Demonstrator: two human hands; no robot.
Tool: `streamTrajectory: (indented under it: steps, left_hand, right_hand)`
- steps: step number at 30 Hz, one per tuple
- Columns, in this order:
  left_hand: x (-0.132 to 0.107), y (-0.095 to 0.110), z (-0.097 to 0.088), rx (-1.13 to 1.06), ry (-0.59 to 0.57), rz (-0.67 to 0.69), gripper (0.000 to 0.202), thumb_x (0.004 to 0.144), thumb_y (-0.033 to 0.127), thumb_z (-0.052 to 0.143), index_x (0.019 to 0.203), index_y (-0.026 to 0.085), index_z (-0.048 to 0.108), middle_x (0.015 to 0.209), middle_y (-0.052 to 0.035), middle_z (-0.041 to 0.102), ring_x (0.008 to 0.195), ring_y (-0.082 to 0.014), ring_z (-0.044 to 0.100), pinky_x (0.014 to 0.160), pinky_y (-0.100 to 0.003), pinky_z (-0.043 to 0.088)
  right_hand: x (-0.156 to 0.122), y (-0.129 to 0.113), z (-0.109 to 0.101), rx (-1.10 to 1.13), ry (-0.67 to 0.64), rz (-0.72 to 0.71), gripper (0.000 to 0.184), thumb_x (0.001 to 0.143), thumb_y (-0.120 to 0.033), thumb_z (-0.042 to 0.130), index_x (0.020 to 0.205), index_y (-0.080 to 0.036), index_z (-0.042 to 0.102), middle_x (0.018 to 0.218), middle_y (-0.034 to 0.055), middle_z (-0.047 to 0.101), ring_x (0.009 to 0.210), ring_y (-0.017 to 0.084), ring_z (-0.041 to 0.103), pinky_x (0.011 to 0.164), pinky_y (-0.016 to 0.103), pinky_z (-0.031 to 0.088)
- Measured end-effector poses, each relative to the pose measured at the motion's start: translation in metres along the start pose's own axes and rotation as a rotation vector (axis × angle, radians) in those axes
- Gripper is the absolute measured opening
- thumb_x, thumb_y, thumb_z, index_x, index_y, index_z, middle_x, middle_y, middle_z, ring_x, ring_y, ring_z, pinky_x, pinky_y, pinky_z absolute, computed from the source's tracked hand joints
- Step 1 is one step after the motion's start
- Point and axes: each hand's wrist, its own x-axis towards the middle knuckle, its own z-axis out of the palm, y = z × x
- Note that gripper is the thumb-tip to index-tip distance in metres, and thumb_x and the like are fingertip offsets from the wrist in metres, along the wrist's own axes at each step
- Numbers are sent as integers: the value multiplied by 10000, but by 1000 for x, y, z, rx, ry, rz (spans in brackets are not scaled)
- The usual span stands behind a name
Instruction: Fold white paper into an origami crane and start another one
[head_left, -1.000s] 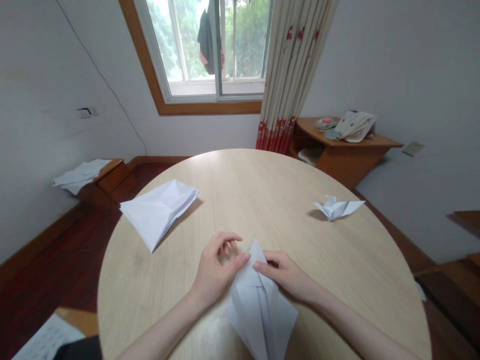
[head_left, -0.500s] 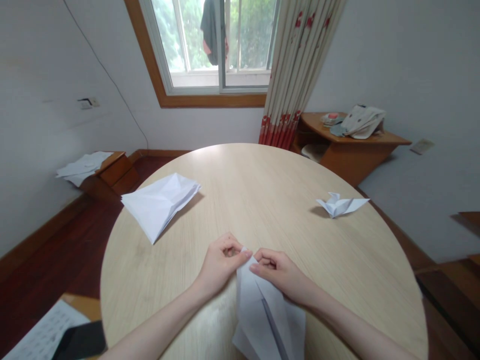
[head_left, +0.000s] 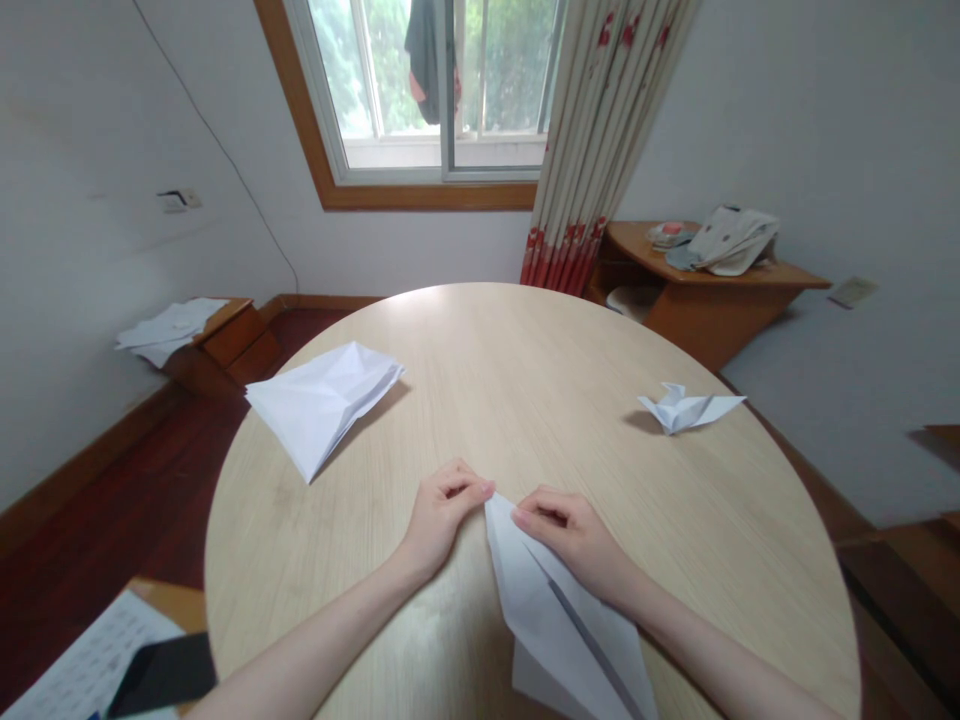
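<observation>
A partly folded sheet of white paper (head_left: 536, 600) lies at the near side of the round table (head_left: 517, 370), its narrow tip pointing away from me. My left hand (head_left: 446, 515) pinches that tip between thumb and curled fingers. Just to the right, my right hand (head_left: 574, 535) grips the paper's right edge, thumb on top and fingers curled beneath. A dark slit runs down the paper's middle between two folded flaps. The lower end of the sheet is cut off by the frame.
Several folded white papers (head_left: 326, 400) are stacked at the table's left. On the right sits a folded paper bird (head_left: 686, 408). A black phone (head_left: 166, 672) lies on a printed sheet (head_left: 94, 655) at lower left. A wooden desk (head_left: 712, 300) with a cloth bag stands behind.
The paper's lower end has swung to the right, so it lies more slanted. My right hand has shifted slightly right, away from the tip; my left hand still pinches it.
</observation>
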Motion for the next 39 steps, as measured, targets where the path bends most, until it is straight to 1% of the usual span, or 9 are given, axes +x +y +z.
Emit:
streamTrajectory:
  steps: [2, 4, 7, 9, 11, 18, 24, 31, 39]
  left_hand:
    - [-1, 0, 0, 17, 9, 17, 287, 766, 356, 658, 548, 170, 651, 640, 1, 535, 656, -141, 494, 661, -281, 361]
    - [-1, 1, 1, 54, 15, 53, 299, 787, 352, 638, 554, 165, 635, 646, 0, 529, 655, -140, 492, 651, -277, 357]
    - [-3, 3, 2, 120, -1, 104, 247, 785, 340, 642, 613, 164, 661, 670, -8, 543, 662, -143, 492, 635, -270, 355]
    - [-3, 4, 3, 154, -23, 111, 198, 748, 329, 678, 637, 164, 679, 671, -9, 545, 649, -138, 482, 614, -261, 351]
    - [-4, 4, 3, 168, -33, 98, 186, 723, 323, 701, 625, 165, 682, 653, -4, 536, 627, -130, 469, 596, -256, 344]
    - [-2, 1, 3, 135, -28, 39, 270, 710, 377, 704, 538, 175, 654, 614, 0, 532, 609, -129, 467, 595, -264, 347]
    - [-2, 3, 4, 82, 11, -5, 242, 682, 369, 705, 543, 176, 662, 625, -6, 550, 633, -141, 480, 619, -274, 352]
    - [1, 4, 1, 39, 65, -24, 225, 669, 346, 693, 520, 184, 650, 621, -5, 567, 649, -154, 513, 656, -290, 380]
    - [4, 3, -2, -14, 121, -42, 197, 640, 307, 696, 497, 186, 634, 605, 9, 559, 646, -147, 511, 678, -295, 380]
  right_hand:
    - [0, 1, 0, -4, 17, 8, 286, 796, -434, 577, 710, -180, 678, 664, 12, 566, 632, 146, 471, 593, 283, 348]
    - [0, 1, 0, 21, 23, 27, 276, 780, -442, 595, 729, -181, 672, 622, -9, 530, 585, 132, 434, 560, 273, 329]
    - [0, 1, 0, 68, 13, 63, 293, 763, -469, 615, 700, -183, 628, 556, -41, 449, 533, 114, 382, 517, 258, 298]
    - [0, 0, 0, 73, -2, 70, 304, 764, -478, 614, 696, -182, 620, 549, -43, 441, 535, 114, 386, 513, 256, 295]
    - [0, 0, -1, 61, -13, 62, 298, 773, -470, 607, 706, -180, 625, 555, -40, 447, 544, 115, 392, 517, 256, 297]
    - [0, 0, 0, 8, -15, 14, 285, 805, -452, 576, 738, -183, 643, 598, -25, 495, 577, 123, 415, 537, 258, 320]
    - [1, -2, -2, 46, -39, 38, 267, 788, -440, 583, 732, -184, 632, 604, -27, 498, 592, 127, 434, 555, 261, 329]
    - [1, -3, -4, 100, -64, 83, 268, 768, -440, 606, 687, -185, 613, 582, -28, 493, 568, 121, 430, 533, 259, 311]
    - [4, -5, -10, -18, -34, -47, 236, 774, -400, 613, 670, -196, 668, 710, 26, 580, 683, 160, 491, 627, 293, 348]
